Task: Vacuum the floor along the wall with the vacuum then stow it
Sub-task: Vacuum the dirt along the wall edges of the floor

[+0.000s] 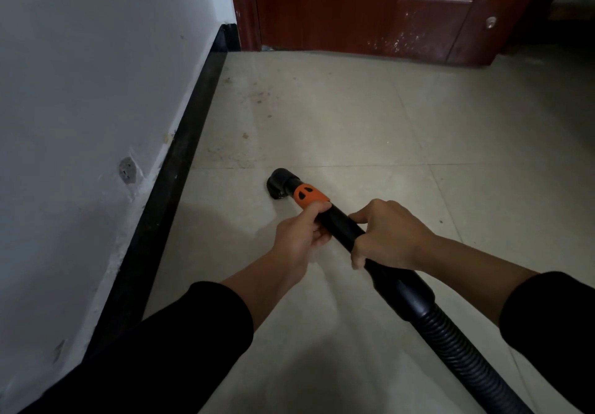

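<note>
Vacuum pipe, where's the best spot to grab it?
Grab the smooth black wand just behind the orange collar, from above, as the left hand and right hand do. It looks straight and slants up; the ribbed hose would likely bend.

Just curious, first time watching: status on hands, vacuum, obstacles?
Left hand and right hand grip vacuum wand. Nozzle at floor, apart from baseboard. Dirt specks ahead, nothing blocking.
</note>
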Tool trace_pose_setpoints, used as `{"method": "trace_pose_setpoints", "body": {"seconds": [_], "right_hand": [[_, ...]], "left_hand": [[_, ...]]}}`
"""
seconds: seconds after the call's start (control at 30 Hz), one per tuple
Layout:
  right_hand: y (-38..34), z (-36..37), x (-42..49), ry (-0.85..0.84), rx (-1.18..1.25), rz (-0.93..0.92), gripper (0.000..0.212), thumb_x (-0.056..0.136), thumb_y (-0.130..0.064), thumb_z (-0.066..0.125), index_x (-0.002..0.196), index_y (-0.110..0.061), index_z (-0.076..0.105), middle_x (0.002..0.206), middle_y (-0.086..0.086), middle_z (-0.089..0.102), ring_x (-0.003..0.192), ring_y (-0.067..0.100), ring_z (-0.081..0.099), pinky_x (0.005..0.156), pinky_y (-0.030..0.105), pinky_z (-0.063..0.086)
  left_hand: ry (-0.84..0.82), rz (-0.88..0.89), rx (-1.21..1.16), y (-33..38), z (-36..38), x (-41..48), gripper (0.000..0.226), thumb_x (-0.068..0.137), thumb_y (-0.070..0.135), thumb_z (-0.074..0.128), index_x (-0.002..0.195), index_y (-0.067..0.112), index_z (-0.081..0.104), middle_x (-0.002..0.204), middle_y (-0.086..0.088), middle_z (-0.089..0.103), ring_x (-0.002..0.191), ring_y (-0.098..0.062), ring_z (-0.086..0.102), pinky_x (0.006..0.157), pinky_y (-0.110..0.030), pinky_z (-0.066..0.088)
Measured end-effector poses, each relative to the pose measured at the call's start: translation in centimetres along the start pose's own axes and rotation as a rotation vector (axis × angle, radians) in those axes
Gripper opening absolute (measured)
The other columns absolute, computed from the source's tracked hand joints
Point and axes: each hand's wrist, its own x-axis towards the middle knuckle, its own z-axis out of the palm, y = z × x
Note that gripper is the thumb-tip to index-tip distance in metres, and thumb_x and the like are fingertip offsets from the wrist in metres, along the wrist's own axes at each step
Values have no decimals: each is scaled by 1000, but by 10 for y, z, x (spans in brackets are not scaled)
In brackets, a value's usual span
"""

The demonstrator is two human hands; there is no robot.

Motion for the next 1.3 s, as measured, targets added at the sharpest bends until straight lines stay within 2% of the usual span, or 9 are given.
{"method": "trace_pose_setpoints", "body": {"seconds": [0.2,0.37,0.53,0.83,1.03,1.3], "right_hand": [[8,-6,-10,6,16,24,45,50,-20,80,95,-20,75,64,2,68,59,17,66,61,32,57],[7,-8,-9,35,40,22,46,51,-20,81,96,-21,76,64,2,69,59,18,66,62,33,58],[-2,-7,4,67,114,6,44,52,-15,82,96,-18,76,63,5,69,62,21,68,67,39,60],[-18,16,35,15,132,-15,43,50,-19,81,93,-21,76,63,2,69,58,17,67,61,37,60],[-30,21,60,5,150,-36,44,53,-18,79,96,-22,75,64,1,69,58,17,67,61,34,59],[-39,13,100,-11,160,-43,38,53,-16,79,90,-20,76,59,0,67,58,17,66,61,36,59]], "left_hand": [[-25,-21,-7,-5,10,-5,15,86,19,69,93,7,67,83,-4,74,78,-8,71,73,-20,56],[-11,-14,-20,-1,13,-6,11,86,18,70,90,8,66,72,0,74,71,-6,71,72,-19,56],[-14,51,14,18,9,4,15,84,19,71,93,7,67,90,-7,74,79,-8,71,76,-21,56],[95,34,10,22,-17,25,17,82,18,72,92,6,67,94,-10,73,85,-14,71,72,-21,55],[119,56,8,33,-32,47,22,81,20,73,96,4,69,97,-12,74,91,-20,72,86,-30,56],[145,60,70,58,-38,81,20,80,23,73,93,8,67,96,-10,74,90,-19,71,73,-25,53]]}}
